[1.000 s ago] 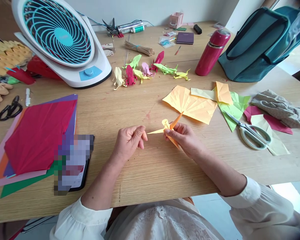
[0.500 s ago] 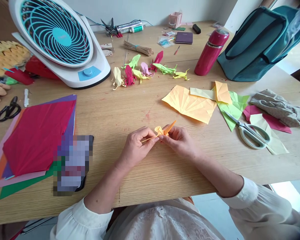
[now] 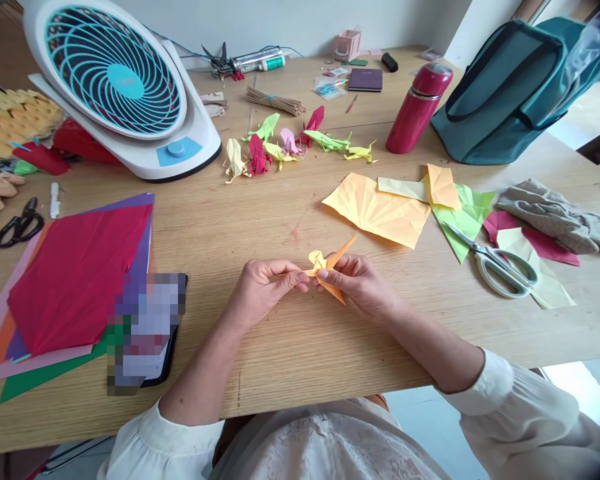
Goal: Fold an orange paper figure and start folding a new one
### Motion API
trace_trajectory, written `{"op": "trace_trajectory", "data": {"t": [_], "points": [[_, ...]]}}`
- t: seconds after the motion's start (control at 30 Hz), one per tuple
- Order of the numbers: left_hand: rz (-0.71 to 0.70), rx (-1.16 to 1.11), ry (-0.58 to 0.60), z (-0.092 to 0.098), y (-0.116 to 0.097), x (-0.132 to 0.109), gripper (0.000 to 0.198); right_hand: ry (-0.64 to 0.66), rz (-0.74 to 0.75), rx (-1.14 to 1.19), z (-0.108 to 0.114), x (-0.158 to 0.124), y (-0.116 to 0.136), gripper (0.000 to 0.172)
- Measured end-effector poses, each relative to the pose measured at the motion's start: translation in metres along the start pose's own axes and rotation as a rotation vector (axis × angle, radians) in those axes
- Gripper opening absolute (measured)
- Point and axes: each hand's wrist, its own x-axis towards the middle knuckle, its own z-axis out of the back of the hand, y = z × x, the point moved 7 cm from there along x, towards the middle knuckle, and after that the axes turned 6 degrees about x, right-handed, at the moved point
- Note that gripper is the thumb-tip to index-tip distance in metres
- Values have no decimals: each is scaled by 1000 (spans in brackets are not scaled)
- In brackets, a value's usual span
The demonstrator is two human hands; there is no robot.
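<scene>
A small orange-yellow folded paper figure (image 3: 326, 265) is held just above the wooden table (image 3: 280, 213) between both hands. My left hand (image 3: 265, 288) pinches its left point with thumb and fingers closed. My right hand (image 3: 361, 283) grips its right side, fingers closed round the folds. One thin orange point sticks up to the right.
Sheets of coloured paper (image 3: 75, 273) and a blurred phone (image 3: 147, 327) lie at the left. A fan (image 3: 120, 87), several small folded figures (image 3: 290, 143), a red flask (image 3: 417, 107), a teal bag (image 3: 515, 87), creased paper (image 3: 380, 210), scissors (image 3: 500, 263) and black scissors (image 3: 17, 223) surround the hands.
My left hand came across from a closed rest to the figure and now pinches its left point. The figure has been turned a little in my right hand.
</scene>
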Motion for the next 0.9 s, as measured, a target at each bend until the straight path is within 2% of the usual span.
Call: {"op": "trace_trajectory", "data": {"t": [0.1,0.4,0.57,0.7,0.77,0.9], "points": [[4,41,5,3,-2,-1,30,-50,-10,-6,5,-1,0,28],[52,13,18,5,-4,-1,36,-50,-106,91,2,-2,-1,27],[86,81,-170,23,0,2,31,-106,-55,92,9,-2,-1,29],[51,151,-320,33,-7,-1,35,-129,-14,6,13,-1,-3,29],[15,190,-340,31,-13,-3,38,-146,-10,-47,14,-1,-3,30],[-123,315,-240,10,-24,-3,22,-147,0,-122,10,0,0,36]]}}
